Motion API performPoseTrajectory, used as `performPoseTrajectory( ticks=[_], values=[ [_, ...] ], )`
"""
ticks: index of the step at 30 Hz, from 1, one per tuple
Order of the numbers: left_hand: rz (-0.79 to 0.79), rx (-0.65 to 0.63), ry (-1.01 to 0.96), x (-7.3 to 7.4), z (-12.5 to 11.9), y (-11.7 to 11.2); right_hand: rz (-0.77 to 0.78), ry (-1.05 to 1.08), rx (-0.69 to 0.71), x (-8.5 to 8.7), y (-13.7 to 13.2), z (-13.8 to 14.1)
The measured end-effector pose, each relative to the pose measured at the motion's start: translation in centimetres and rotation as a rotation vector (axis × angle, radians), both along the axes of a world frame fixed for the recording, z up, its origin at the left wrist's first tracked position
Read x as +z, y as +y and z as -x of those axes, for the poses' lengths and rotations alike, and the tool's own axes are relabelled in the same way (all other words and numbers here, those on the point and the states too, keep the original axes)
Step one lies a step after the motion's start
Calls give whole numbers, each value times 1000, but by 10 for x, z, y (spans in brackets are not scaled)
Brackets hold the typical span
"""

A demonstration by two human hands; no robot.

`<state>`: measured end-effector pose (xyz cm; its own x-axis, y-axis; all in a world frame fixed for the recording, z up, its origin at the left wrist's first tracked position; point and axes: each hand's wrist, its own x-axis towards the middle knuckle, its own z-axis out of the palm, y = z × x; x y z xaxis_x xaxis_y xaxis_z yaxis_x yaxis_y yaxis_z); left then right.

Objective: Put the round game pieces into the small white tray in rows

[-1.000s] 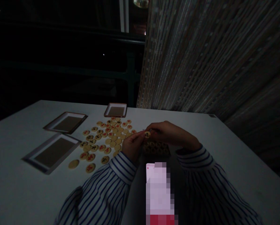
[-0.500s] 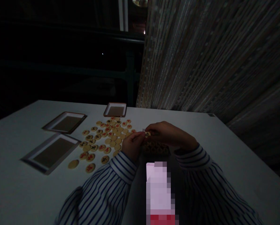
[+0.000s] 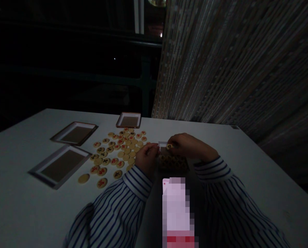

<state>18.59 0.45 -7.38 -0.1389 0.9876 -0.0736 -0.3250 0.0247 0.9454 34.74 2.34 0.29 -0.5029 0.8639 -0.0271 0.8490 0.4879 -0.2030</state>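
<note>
Between the thumb and fingers of my right hand is a round Chinese chess piece with a dark character on it. It is over an open box, whose pale inner wall shows at the back. Several chess pieces lie in rows in the box's near part. My left hand is at the box's left side, fingers curled together near its edge; whether they grip anything is hidden. Left of it, many loose chess pieces with red or dark characters, some blank side up, are spread out.
Three shallow trays or lids stand on the white table: a near-left one, one behind it and a far one. A lit phone, partly blurred out, is close in front. A strand curtain hangs behind. The room is dark.
My right hand has moved slightly right with the chess piece, away from my left fingertips. More of the box's pale inside now shows between the hands. The view has shifted slightly.
</note>
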Motion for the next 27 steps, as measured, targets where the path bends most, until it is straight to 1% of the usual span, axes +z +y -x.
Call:
performPoseTrajectory(
  ticks=[3, 8, 14, 21, 27],
  values=[
    [-7, -3, 12, 1, 0, 0, 7, -15, 5, -4, 2, 1],
    [-4, 32, 49, 3, 0, 0, 10, -91, -28, -12, 4, 2],
    [-58, -6, 129, -1, 2, 0, 19, -179, -3, -18, 7, 3],
    [-46, -22, 182, -7, 2, 4, 24, -229, 21, -20, 8, 4],
    [-63, -26, 224, -8, 3, 4, 56, -208, 17, -19, 8, 3]
  ],
)
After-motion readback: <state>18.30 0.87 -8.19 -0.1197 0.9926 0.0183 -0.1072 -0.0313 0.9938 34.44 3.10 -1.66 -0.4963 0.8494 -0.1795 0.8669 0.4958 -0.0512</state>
